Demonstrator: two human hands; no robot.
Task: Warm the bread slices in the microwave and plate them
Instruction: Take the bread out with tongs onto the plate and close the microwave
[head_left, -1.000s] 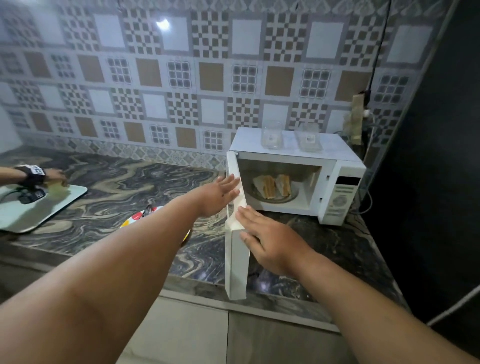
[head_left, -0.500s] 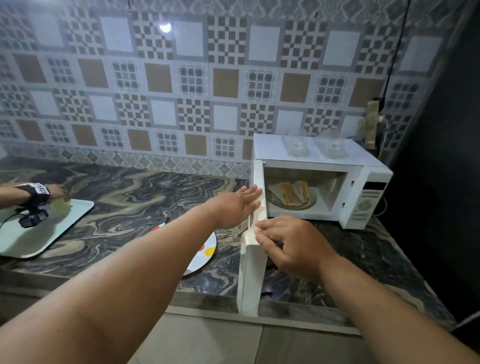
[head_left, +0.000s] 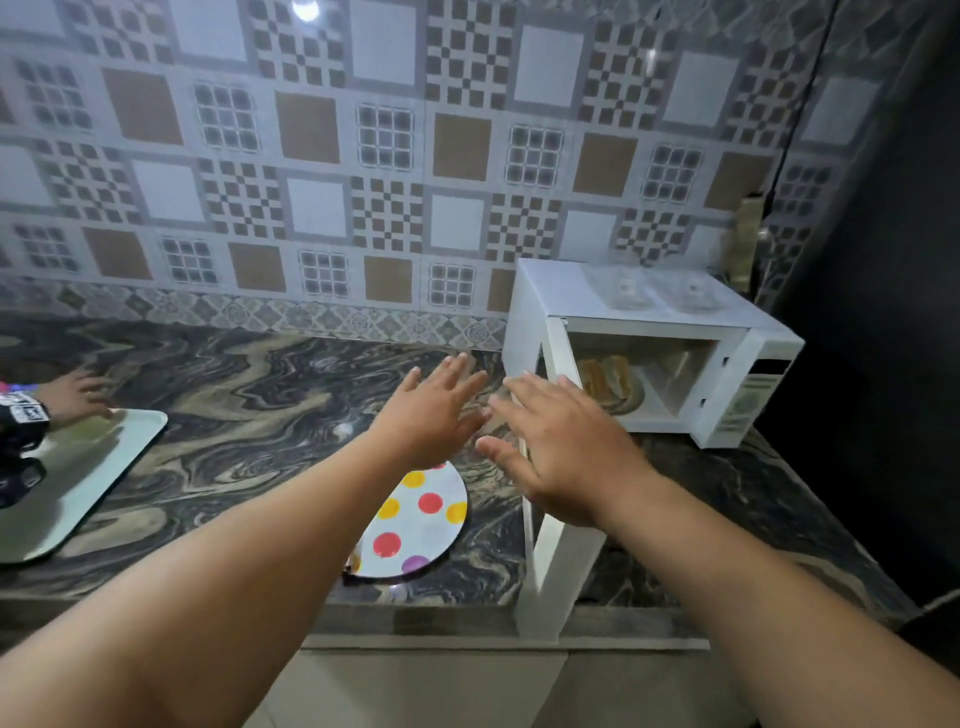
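A white microwave (head_left: 748, 343) stands at the right on the marble counter, its door (head_left: 550, 561) swung wide open toward me. Inside, toasted bread slices (head_left: 605, 376) lie on the glass turntable. A white plate with coloured dots (head_left: 415, 525) sits on the counter left of the door, partly under my left forearm. My left hand (head_left: 431, 410) hovers flat with fingers spread, just left of the door's top edge. My right hand (head_left: 561, 447) is spread open over the door's top edge. Neither hand holds anything.
Two clear glass containers (head_left: 660, 288) rest on top of the microwave. A pale tray (head_left: 88, 473) lies at the left, with another person's hand (head_left: 78, 395) and a black wrist device by it. A dark wall closes the right side; the counter's front edge runs below.
Both hands have let go of the microwave door and now hover open above it. The camera has shifted left and up, so the microwave sits further right.
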